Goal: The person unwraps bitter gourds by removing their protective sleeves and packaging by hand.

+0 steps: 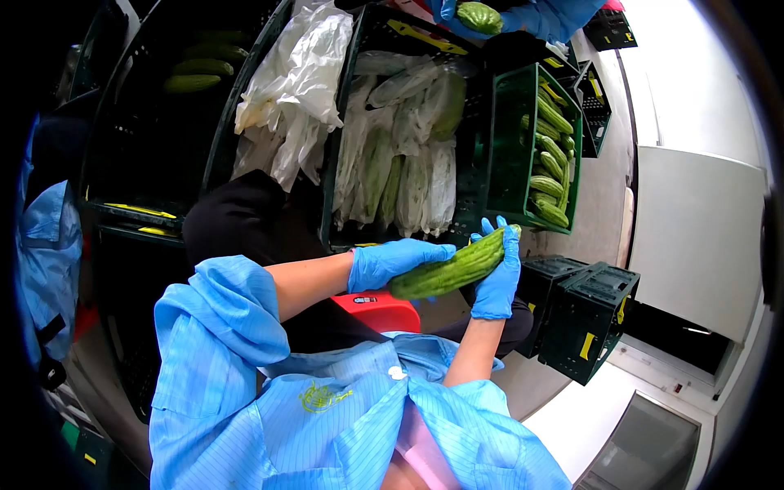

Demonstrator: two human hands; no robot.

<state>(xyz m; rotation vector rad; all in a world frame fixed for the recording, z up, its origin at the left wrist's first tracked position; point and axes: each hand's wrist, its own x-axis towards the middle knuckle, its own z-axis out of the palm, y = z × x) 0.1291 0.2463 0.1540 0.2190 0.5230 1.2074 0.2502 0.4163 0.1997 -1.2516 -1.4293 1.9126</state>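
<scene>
A long green bitter melon (449,273) with a ridged skin lies slantwise between my two blue-gloved hands, above my lap. My left hand (396,263) grips its left part, thumb along the upper side; the fingers beneath are partly hidden. Around the right end, my right hand (500,278) has its fingers wrapped. Ahead of my hands stands a dark crate (330,214) of bagged green vegetables (400,167) in clear plastic. To its right, a green crate (508,147) holds several bitter melons (549,167) without bags.
Loose plastic bags (294,73) hang over a crate edge. A dark crate (122,184) at left holds several green vegetables (200,73). Another person's gloved hand (555,18) is at the top beside a bitter melon (479,18). Black crates (592,318) stand at right, a red stool (380,313) beneath me.
</scene>
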